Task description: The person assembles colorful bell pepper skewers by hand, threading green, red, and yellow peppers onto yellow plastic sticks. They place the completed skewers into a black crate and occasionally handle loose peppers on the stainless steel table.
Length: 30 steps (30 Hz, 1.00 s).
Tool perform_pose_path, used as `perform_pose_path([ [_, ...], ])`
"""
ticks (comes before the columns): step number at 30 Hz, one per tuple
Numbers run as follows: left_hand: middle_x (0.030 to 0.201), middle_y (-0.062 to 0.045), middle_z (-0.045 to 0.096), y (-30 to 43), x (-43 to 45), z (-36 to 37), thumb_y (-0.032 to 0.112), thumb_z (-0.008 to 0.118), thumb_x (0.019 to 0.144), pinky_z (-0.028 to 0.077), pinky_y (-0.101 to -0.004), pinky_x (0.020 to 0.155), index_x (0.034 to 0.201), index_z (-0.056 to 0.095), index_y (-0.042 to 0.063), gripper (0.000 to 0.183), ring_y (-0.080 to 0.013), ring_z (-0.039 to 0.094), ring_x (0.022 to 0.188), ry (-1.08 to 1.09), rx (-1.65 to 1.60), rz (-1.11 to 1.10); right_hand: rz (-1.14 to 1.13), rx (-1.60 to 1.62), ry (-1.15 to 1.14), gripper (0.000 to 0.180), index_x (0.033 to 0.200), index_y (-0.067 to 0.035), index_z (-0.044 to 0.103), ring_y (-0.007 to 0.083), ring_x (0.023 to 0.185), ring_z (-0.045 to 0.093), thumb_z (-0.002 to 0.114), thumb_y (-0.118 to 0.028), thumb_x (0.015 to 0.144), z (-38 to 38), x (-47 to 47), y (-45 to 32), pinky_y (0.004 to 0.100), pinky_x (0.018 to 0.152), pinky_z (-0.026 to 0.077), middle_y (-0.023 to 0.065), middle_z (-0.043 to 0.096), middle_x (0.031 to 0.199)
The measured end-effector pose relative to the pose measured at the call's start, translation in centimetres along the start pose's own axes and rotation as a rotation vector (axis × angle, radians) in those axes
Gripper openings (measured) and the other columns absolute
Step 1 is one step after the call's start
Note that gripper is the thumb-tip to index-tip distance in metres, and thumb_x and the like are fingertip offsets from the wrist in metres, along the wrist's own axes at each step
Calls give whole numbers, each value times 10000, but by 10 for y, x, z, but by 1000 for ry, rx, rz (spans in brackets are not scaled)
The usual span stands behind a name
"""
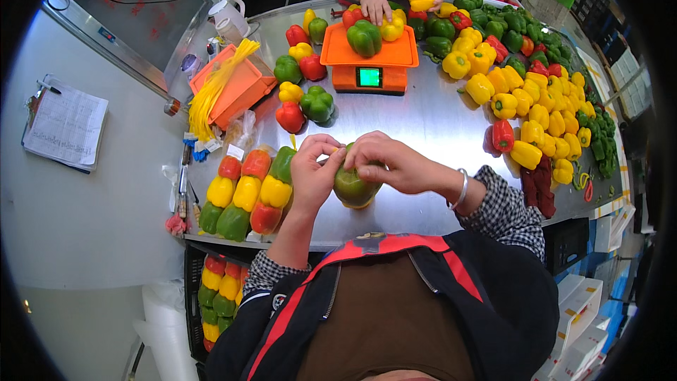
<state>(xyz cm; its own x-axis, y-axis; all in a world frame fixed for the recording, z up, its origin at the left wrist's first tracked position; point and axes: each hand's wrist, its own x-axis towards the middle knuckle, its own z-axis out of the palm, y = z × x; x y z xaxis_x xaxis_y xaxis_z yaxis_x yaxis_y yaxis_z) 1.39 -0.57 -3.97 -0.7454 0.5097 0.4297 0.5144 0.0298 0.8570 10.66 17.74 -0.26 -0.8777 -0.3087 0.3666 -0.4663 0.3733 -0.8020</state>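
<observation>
Before me, a green bell pepper (355, 188) in what looks like clear wrapping stands at the table's near edge, with yellow showing beneath it. My left hand (317, 166) pinches something at the pepper's upper left; a small yellow-orange bit shows by the fingertips. My right hand (383, 161) lies over the pepper's top, fingers bent and gripping near its upper edge; what exactly they pinch is hidden. Left of my left hand lie wrapped rows of red, yellow and green peppers (247, 193). Loose peppers (317, 104) sit beyond.
An orange scale (340, 78) holds peppers at the far side, where a co-worker's hands (374, 6) handle more. Yellow ties (217, 92) lie over an orange basket (243, 90). Knives (183, 190) lie at the left edge. Piled yellow peppers (539, 116) cover the right. A black crate (194, 275) stands below.
</observation>
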Motion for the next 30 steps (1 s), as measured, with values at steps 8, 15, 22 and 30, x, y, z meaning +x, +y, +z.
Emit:
perform_pose_path([
  [8,1047,-88,569,15,-9,5,25,679,850,465,-281,780,778,580,2,124,-160,560,950,57,-92,-58,511,391,63,223,919,-18,566,85,788,554,527,-222,1001,-4,21,21,231,708,458,13,613,813],
  [15,1075,-126,556,36,-1,4,14,737,747,454,-428,915,763,597,29,142,-319,556,1084,74,293,375,302,-102,6,168,919,-60,614,181,797,602,710,-174,841,-7,17,-2,314,799,441,64,644,833],
  [22,1045,-74,585,38,14,4,48,742,692,425,-526,946,748,604,45,149,-305,567,1081,-9,426,578,115,-468,157,163,851,-89,641,260,817,618,729,-195,764,-2,10,-2,398,847,389,65,650,800],
  [30,1050,-78,588,39,17,6,52,729,711,425,-530,944,818,619,52,154,-291,571,1080,10,557,663,56,-576,164,174,867,-73,628,275,848,609,723,-135,734,0,13,1,401,875,401,84,638,827],
])
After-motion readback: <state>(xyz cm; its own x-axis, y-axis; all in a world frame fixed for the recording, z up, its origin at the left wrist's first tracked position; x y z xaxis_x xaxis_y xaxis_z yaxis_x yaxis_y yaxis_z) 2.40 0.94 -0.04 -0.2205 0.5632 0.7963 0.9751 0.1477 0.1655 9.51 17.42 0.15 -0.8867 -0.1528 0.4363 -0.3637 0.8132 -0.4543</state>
